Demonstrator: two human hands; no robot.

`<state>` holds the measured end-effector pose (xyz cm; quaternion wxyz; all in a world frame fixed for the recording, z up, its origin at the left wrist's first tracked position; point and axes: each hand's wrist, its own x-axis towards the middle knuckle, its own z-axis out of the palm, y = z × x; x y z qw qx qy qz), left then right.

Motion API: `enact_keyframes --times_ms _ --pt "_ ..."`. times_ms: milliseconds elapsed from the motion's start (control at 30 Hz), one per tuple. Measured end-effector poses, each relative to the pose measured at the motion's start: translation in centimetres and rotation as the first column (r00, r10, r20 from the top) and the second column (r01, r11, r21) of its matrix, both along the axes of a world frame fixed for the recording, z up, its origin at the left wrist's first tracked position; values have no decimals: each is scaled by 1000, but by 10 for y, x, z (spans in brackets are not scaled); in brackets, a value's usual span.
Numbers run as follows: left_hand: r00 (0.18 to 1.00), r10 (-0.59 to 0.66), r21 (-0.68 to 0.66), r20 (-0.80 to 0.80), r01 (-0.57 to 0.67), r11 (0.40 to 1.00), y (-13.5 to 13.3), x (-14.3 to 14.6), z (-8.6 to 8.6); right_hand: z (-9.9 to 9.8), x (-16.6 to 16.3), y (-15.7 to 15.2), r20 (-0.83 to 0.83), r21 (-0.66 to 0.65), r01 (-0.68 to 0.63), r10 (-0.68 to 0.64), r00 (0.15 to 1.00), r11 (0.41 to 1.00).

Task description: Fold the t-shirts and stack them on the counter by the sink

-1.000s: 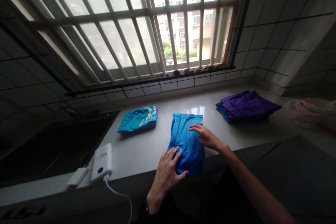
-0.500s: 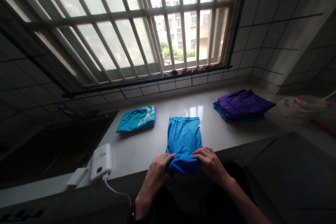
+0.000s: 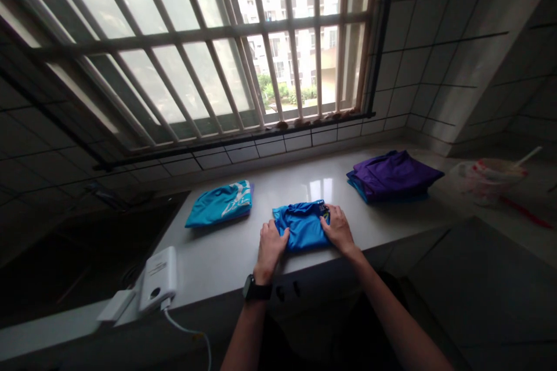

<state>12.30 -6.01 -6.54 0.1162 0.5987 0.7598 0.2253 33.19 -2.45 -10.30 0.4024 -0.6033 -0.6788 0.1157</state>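
Note:
A blue shirt [image 3: 303, 231] lies folded into a compact bundle on the counter, near its front edge. My left hand [image 3: 272, 246] grips its left side, thumb on top and fingers along the edge. On the opposite side, my right hand [image 3: 338, 228] holds the right edge, with its thumb on the cloth. A dark patch with a bit of green print shows by the right thumb. To the left rests a folded teal garment [image 3: 220, 206] with white lettering, and purple cloth peeks out behind it. A pile of folded purple and blue clothes [image 3: 394, 177] sits to the right.
A white power bank [image 3: 159, 278] with a cable stands at the counter's left front, beside a small white block [image 3: 116, 305]. The dark sink [image 3: 87, 255] is at far left. A plastic-bagged bowl [image 3: 494, 179] sits far right. Behind is a barred window [image 3: 217, 32].
Both hands have moved away from me, turning the near part of the blue shirt over onto the rest. The bundle is now shorter and lies fully on the counter.

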Motion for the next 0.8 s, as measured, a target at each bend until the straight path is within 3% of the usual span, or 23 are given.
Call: enact_keyframes --times_ms 133,267,367,500,600,667,733,800 --pt "982 59 27 178 -65 998 4 6 -12 -5 6 -3 -43 31 -205 206 978 978" --pt "933 -86 55 350 72 996 15 11 1 -6 8 -2 -77 4 -274 273 959 962" --pt "878 -245 157 410 196 968 31 -6 31 -9 8 1 -149 -4 -255 251 956 967" --pt "810 -401 356 427 257 898 62 -63 102 -14 7 1 -188 10 -248 245 951 969" --pt "869 -339 451 360 156 879 85 -125 151 -15 7 0 -195 25 -238 238 951 971" --pt "925 -222 420 309 77 904 95 -166 165 -14 7 0 -206 21 -241 240 949 970" --pt "980 -21 292 199 -39 956 98 -200 160 -12 7 -1 -220 18 -242 240 945 970" --pt "987 158 153 20 -159 975 95 -223 141 -12 6 -1 -235 16 -239 236 943 971"
